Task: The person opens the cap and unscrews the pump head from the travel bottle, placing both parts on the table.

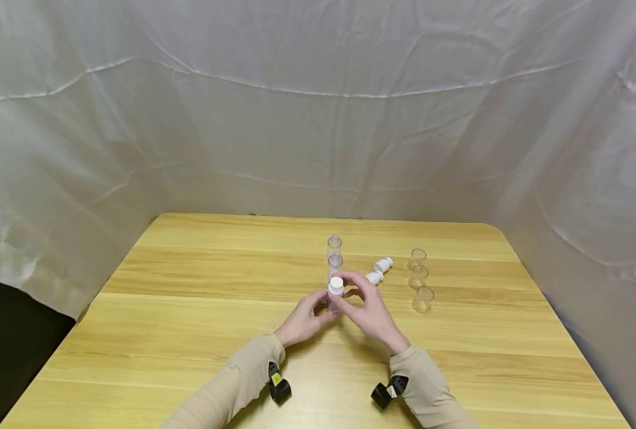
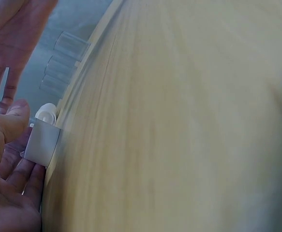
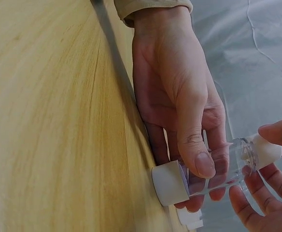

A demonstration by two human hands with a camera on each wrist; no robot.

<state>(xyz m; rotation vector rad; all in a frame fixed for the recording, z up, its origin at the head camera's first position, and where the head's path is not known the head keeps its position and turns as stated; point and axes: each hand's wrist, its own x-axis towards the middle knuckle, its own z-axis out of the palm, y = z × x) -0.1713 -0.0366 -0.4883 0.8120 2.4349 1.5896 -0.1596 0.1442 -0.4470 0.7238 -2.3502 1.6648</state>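
Observation:
My left hand [image 1: 308, 319] grips the clear cylindrical body of a small bottle [image 3: 213, 166], fingers and thumb around it. That bottle stands upright on a white base [image 2: 43, 142] at the table surface. Over its mouth, the right hand [image 1: 368, 310] pinches a white pump top [image 1: 336, 285] between thumb and fingers. Two more clear bottles [image 1: 334, 262] stand in a row just behind the hands. To the right of them, two white pump tops [image 1: 383, 265] lie on their sides, one partly hidden by the right hand.
Three clear caps [image 1: 419, 275] stand in a row on the right part of the wooden table [image 1: 189, 333]. Pale cloth [image 1: 307, 143] hangs around the back and sides. A black camera is strapped to each sleeved wrist.

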